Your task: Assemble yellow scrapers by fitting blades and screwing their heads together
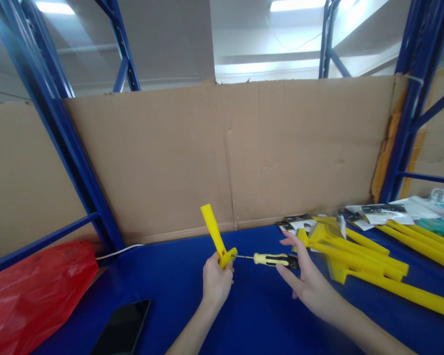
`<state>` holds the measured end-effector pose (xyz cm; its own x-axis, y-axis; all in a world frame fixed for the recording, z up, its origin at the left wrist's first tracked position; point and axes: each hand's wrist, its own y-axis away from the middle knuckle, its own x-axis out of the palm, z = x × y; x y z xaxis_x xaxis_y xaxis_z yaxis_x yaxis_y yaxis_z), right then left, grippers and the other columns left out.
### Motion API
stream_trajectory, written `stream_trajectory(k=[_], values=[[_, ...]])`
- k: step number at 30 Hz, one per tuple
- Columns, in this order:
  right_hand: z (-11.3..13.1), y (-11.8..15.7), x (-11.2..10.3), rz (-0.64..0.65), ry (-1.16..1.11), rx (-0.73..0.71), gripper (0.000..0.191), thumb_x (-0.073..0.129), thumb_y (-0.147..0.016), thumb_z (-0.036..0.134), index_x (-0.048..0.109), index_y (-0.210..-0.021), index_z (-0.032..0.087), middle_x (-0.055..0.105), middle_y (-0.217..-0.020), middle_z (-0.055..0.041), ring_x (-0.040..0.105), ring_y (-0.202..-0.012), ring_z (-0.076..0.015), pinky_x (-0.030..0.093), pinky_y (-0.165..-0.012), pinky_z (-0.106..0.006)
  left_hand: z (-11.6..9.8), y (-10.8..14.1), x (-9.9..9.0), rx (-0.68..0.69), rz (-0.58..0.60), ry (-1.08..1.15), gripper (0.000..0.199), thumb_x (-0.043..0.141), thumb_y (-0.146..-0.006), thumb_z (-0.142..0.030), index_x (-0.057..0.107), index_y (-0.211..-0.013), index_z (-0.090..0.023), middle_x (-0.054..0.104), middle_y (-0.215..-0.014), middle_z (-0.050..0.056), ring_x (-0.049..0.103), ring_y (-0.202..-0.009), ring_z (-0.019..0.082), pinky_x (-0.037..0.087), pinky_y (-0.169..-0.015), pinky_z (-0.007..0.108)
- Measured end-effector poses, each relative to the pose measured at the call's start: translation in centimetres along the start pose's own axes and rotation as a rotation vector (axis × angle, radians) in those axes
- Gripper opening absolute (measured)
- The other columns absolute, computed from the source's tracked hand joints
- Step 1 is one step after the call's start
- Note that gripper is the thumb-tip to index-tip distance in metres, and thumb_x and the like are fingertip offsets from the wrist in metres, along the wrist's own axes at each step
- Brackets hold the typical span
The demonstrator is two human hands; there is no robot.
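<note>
My left hand (217, 280) is closed around a yellow scraper (213, 229), its long handle pointing up and away to the left. A screwdriver (272, 260) with a cream and black handle lies level in the air. Its thin shaft reaches left to the scraper's head, where the tip meets it; the exact contact is too small to make out. My right hand (304, 281) is loosely around the black end of the screwdriver handle. Thumb and forefinger there are spread, and the palm side hides part of the grip.
Several yellow scrapers (370, 261) are piled on the blue tabletop (251, 315) at right, with labelled packets (387, 214) behind. A dark phone (122, 328) and a red plastic bag (40, 291) lie at left. A cardboard panel (225, 158) and blue posts (410, 108) border the back.
</note>
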<state>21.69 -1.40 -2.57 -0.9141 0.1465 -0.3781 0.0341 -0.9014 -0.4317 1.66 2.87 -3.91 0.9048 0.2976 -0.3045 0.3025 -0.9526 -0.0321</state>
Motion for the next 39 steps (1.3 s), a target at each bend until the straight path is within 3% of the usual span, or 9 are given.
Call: stream_trajectory(k=[5, 10, 14, 19, 23, 27, 32, 37, 39], values=[[0.0, -0.09, 0.0, 0.024, 0.047, -0.007, 0.034, 0.04, -0.09, 0.034, 0.043, -0.123, 0.023, 0.057, -0.093, -0.0047, 0.057, -0.061, -0.0131, 0.049, -0.048, -0.024, 0.02, 0.02, -0.08, -0.001, 0.019, -0.013, 0.016, 0.053, -0.079, -0.003, 0.058, -0.093, -0.009, 0.063, -0.071, 0.004, 0.063, -0.054, 0.012, 0.047, -0.037, 0.017], [0.03, 0.01, -0.19, 0.008, 0.042, -0.052, 0.054, 0.05, -0.084, 0.03, 0.029, -0.134, 0.025, 0.053, -0.116, -0.0083, 0.059, -0.069, -0.0144, 0.053, -0.059, -0.029, 0.18, -0.1, -0.06, -0.004, 0.002, -0.003, 0.015, 0.054, -0.079, -0.003, 0.058, -0.091, -0.009, 0.064, -0.068, 0.003, 0.063, -0.054, 0.012, 0.046, -0.037, 0.017], [0.03, -0.07, -0.17, -0.006, 0.071, -0.026, 0.035, 0.042, -0.089, 0.033, 0.043, -0.122, 0.022, 0.058, -0.086, -0.0033, 0.058, -0.064, -0.0154, 0.051, -0.055, -0.027, 0.39, -0.17, 0.04, 0.01, 0.014, 0.01, 0.015, 0.055, -0.078, -0.002, 0.059, -0.091, -0.01, 0.064, -0.067, 0.003, 0.062, -0.052, 0.012, 0.046, -0.037, 0.016], [-0.45, -0.22, -0.14, 0.015, -0.028, 0.049, 0.059, 0.049, -0.085, 0.035, 0.022, -0.137, 0.028, 0.051, -0.115, -0.0087, 0.055, -0.055, -0.0104, 0.042, -0.036, -0.021, 0.4, -0.09, 0.07, 0.012, 0.016, -0.016, 0.017, 0.055, -0.078, -0.002, 0.059, -0.093, -0.009, 0.064, -0.069, 0.004, 0.062, -0.051, 0.012, 0.047, -0.037, 0.018], [-0.32, -0.21, -0.05, 0.029, -0.003, 0.053, 0.043, 0.042, -0.089, 0.039, 0.033, -0.128, 0.023, 0.053, -0.095, -0.0048, 0.052, -0.055, -0.011, 0.042, -0.038, -0.021, 0.32, -0.07, 0.01, 0.025, 0.024, -0.037, 0.017, 0.054, -0.079, -0.002, 0.059, -0.093, -0.009, 0.063, -0.069, 0.003, 0.061, -0.05, 0.012, 0.047, -0.038, 0.019], [0.12, 0.02, 0.07, 0.07, -0.073, 0.106, 0.065, 0.046, -0.086, 0.034, 0.012, -0.141, 0.03, 0.043, -0.124, -0.0103, 0.053, -0.057, -0.0104, 0.047, -0.039, -0.024, 0.47, -0.24, -0.11, 0.032, 0.006, -0.051, 0.016, 0.056, -0.078, -0.003, 0.059, -0.093, -0.009, 0.062, -0.068, 0.002, 0.061, -0.05, 0.012, 0.047, -0.038, 0.019], [0.25, 0.19, -0.1, 0.079, -0.02, -0.031, 0.059, 0.046, -0.074, 0.012, 0.036, -0.131, 0.027, 0.054, -0.1, -0.0039, 0.053, -0.061, -0.0126, 0.048, -0.05, -0.025, 0.73, -0.32, -0.01, 0.043, 0.024, -0.057, 0.017, 0.056, -0.078, -0.003, 0.059, -0.093, -0.01, 0.064, -0.069, 0.003, 0.062, -0.052, 0.013, 0.048, -0.039, 0.019], [0.43, 0.24, -0.09, 0.039, 0.044, -0.082, 0.05, 0.047, -0.084, 0.024, 0.034, -0.133, 0.027, 0.054, -0.11, -0.0066, 0.056, -0.064, -0.0133, 0.051, -0.055, -0.028, 0.74, -0.35, -0.06, 0.024, 0.004, -0.043, 0.019, 0.055, -0.078, -0.003, 0.059, -0.096, -0.009, 0.066, -0.072, 0.004, 0.063, -0.052, 0.013, 0.048, -0.039, 0.019], [0.5, 0.11, 0.02, 0.02, 0.054, -0.064, 0.038, 0.044, -0.088, 0.031, 0.043, -0.125, 0.024, 0.057, -0.096, -0.0047, 0.056, -0.064, -0.0143, 0.052, -0.058, -0.029, 0.69, -0.28, -0.05, 0.019, 0.003, -0.039, 0.019, 0.056, -0.078, -0.003, 0.059, -0.095, -0.009, 0.067, -0.071, 0.004, 0.063, -0.053, 0.013, 0.047, -0.038, 0.018]])
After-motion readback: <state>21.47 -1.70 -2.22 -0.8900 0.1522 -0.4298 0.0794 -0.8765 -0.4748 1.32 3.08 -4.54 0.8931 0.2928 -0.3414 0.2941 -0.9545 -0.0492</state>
